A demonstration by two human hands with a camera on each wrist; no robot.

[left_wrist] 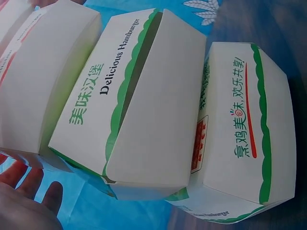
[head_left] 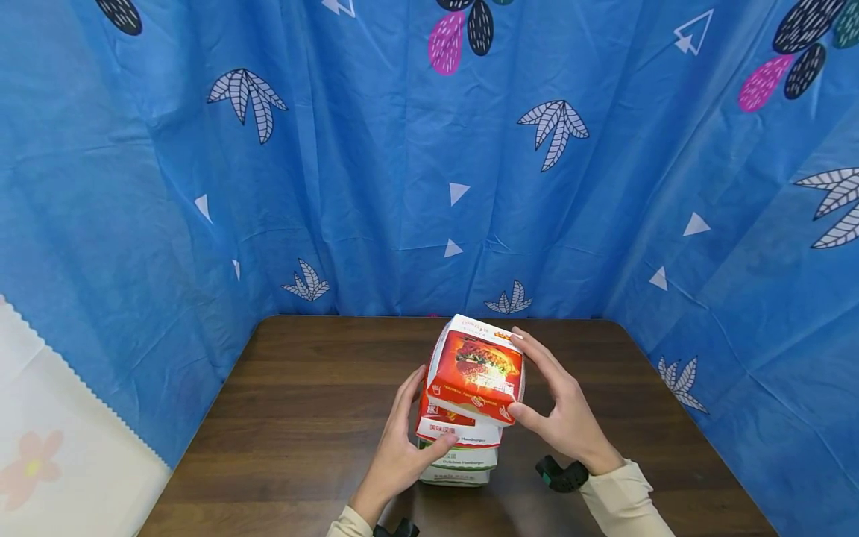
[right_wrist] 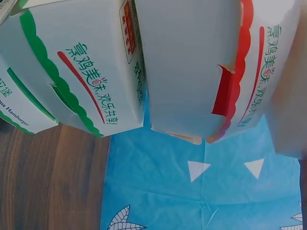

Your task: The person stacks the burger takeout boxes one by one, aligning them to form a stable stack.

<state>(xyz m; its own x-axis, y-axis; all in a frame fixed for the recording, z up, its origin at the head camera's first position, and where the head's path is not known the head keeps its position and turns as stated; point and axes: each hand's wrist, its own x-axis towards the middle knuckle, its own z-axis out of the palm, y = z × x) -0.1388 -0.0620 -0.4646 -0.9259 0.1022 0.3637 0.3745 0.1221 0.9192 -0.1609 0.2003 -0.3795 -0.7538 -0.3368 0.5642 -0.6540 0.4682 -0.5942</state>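
Several paper hamburger boxes stand stacked on the table. Topmost is a red hamburger box (head_left: 473, 373) with a burger picture, tilted and turned against the others. My right hand (head_left: 567, 410) holds its right side, thumb at the near corner and fingertips at the far one. Below it lies another red-trimmed box (head_left: 475, 440), then green-trimmed boxes (left_wrist: 153, 105). My left hand (head_left: 396, 451) touches the stack's left side with extended fingers, its thumb across the front of the second box. In the left wrist view the fingers (left_wrist: 29, 179) sit beside a box edge. Whether the top box rests fully is unclear.
The brown wooden table (head_left: 309, 418) extends around the stack. Blue patterned curtain (head_left: 376, 186) hangs behind it and along the right. Pale cloth with a flower (head_left: 47, 432) hangs at the left. Dark devices, such as the wristband (head_left: 562, 475), are strapped to the wrists.
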